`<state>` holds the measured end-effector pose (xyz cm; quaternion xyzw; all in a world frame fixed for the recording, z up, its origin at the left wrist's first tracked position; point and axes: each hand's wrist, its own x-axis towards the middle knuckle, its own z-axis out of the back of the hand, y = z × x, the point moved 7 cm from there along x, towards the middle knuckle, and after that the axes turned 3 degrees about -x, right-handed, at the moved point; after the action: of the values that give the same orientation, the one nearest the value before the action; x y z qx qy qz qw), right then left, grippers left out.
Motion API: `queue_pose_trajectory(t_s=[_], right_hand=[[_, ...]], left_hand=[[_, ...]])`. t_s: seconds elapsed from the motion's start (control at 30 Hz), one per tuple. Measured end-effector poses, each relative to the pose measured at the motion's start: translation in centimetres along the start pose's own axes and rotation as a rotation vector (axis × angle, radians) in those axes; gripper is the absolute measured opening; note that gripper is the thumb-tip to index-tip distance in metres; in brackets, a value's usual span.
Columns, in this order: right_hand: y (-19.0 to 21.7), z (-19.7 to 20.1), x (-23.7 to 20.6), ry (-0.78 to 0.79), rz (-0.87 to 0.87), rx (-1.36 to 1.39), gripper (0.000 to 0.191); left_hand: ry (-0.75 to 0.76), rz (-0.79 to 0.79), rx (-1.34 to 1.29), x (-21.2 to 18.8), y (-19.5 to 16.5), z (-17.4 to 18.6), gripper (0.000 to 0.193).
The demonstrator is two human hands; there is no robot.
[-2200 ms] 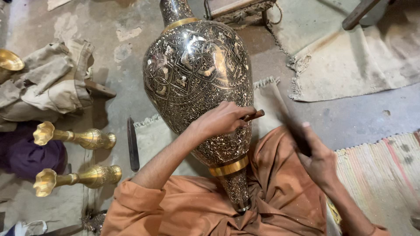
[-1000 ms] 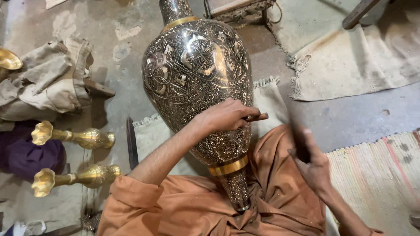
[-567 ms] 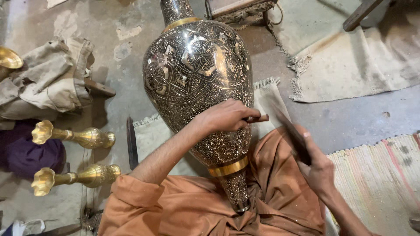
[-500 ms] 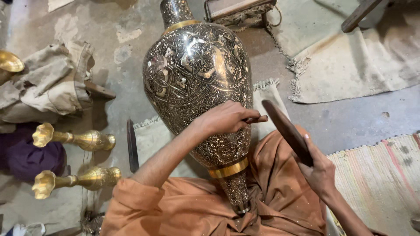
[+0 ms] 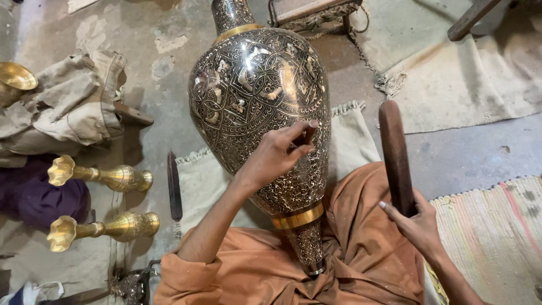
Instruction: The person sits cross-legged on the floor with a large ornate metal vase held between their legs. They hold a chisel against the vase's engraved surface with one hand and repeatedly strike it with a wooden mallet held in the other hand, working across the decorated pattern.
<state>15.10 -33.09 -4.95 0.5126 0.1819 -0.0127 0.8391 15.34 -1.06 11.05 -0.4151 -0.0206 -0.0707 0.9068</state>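
Observation:
A large engraved metal vase (image 5: 257,96), dark with gold bands, lies tilted on my lap with its neck pointing away from me. My left hand (image 5: 276,155) rests on the vase's belly and pinches a small chisel (image 5: 308,134) against the surface. My right hand (image 5: 415,223) grips a dark wooden mallet (image 5: 394,152), held upright to the right of the vase and apart from it. My orange clothing (image 5: 361,254) fills the lower part of the view.
Two small brass vases (image 5: 99,176) (image 5: 101,229) lie on the floor at left. A brass bowl (image 5: 14,79) and bundled cloth (image 5: 68,107) sit beyond them. A dark tool (image 5: 174,186) lies beside a mat. Rugs (image 5: 485,79) cover the floor at right.
My right hand has swung the mallet repeatedly at the chisel; now it is drawn back and raised upright. My left hand has shifted the chisel slightly on the vase.

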Motion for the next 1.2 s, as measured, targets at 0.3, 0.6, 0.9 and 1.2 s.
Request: queue_pose_trajectory(t_s=[0.3, 0.6, 0.9, 1.2], right_hand=[[1.6, 1.0, 0.8, -0.037, 0.232, -0.017, 0.035], [0.9, -1.5, -0.7, -0.090, 0.305, -0.109, 0.036], [3.1, 0.5, 0.4, -0.241, 0.409, -0.071, 0.083], [4.9, 0.2, 0.6, -0.300, 0.581, -0.046, 0.093]], left_hand=[[-0.027, -0.090, -0.006, -0.1, -0.6, -0.8, 0.047], [0.354, -0.082, 0.173, 2.6, -1.2, -3.3, 0.055], [0.375, -0.082, 0.207, 3.1, -0.7, -3.9, 0.039], [0.339, -0.138, 0.194, 3.1, -0.7, -3.7, 0.046]])
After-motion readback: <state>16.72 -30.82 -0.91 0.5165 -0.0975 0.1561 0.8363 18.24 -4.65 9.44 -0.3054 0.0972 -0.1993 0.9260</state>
